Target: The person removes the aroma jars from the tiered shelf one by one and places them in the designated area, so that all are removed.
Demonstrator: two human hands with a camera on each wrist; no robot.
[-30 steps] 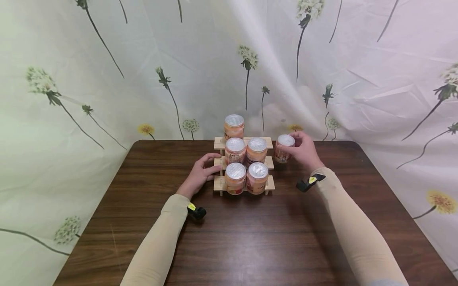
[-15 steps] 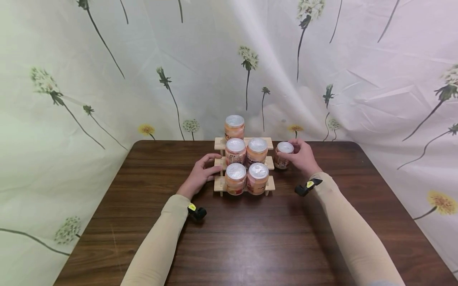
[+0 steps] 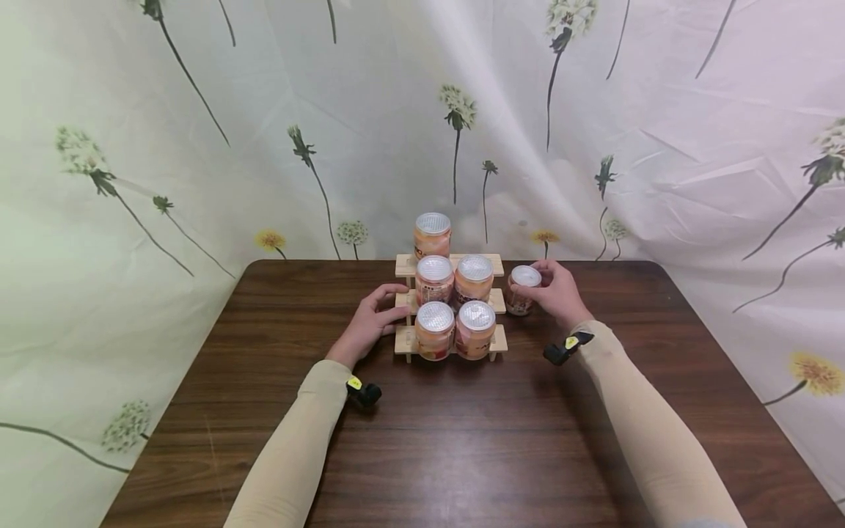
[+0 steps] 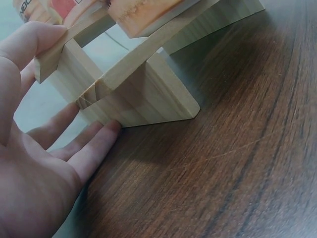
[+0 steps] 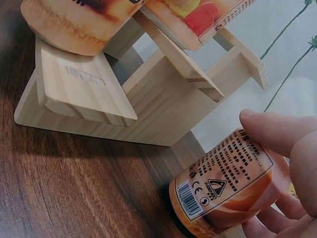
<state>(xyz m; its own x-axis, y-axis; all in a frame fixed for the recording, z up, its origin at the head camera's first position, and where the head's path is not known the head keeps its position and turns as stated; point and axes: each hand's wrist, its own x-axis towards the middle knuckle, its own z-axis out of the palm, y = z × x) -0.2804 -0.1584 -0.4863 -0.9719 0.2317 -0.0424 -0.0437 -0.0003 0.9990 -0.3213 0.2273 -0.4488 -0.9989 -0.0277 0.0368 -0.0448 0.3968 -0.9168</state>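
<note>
A three-step pale wooden rack (image 3: 497,335) stands on the table, bearing several orange-labelled cans with silvery lids. Its bottom step carries two cans, the left one (image 3: 434,342) beside the right one (image 3: 474,342). Two more sit on the middle step, and a single can (image 3: 432,239) occupies the left of the top step. My left hand (image 3: 367,323) touches the rack's left side, fingers spread against the side panel (image 4: 163,91). To the right of the rack, my right hand (image 3: 561,295) grips another can (image 5: 223,186) between thumb and fingers, upright and low at the tabletop.
The dark wood-grain table (image 3: 422,447) reaches back to a white curtain (image 3: 383,132) printed with dandelions. Bare wood shows on the right part of the rack's top step (image 3: 480,265). Each wrist wears a small black camera.
My right hand has lowered the can beside the rack and come slightly toward me, slowing in the last half second. The left hand and the cans on the rack stay in place.
</note>
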